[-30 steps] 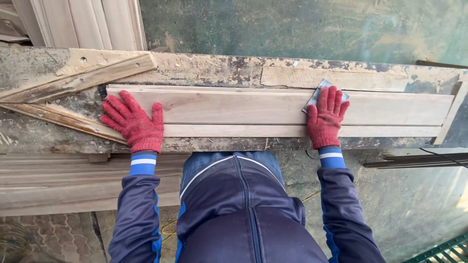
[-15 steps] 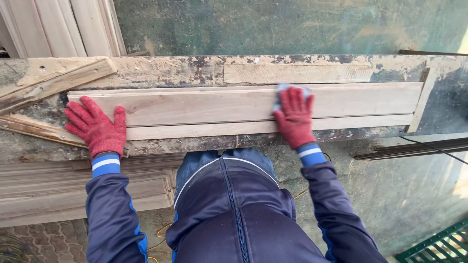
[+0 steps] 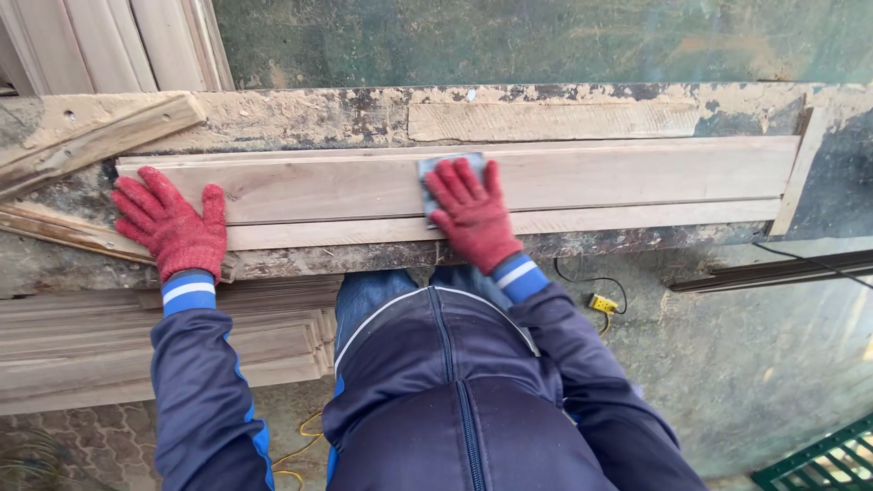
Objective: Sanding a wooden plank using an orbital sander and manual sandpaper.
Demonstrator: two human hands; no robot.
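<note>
Workbench (image 3: 300,114): sandpaper (image 3: 435,169) under right hand (image 3: 473,216)

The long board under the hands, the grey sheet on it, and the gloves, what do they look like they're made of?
The long board looks like bare, unfinished wood: pale, with visible grain and a groove along it. The grey sheet under the right hand is thin and matte, probably sandpaper, though its grit can't be made out. Both gloves, the left hand too, look like red knitted yarn with a fuzzy weave.
</note>
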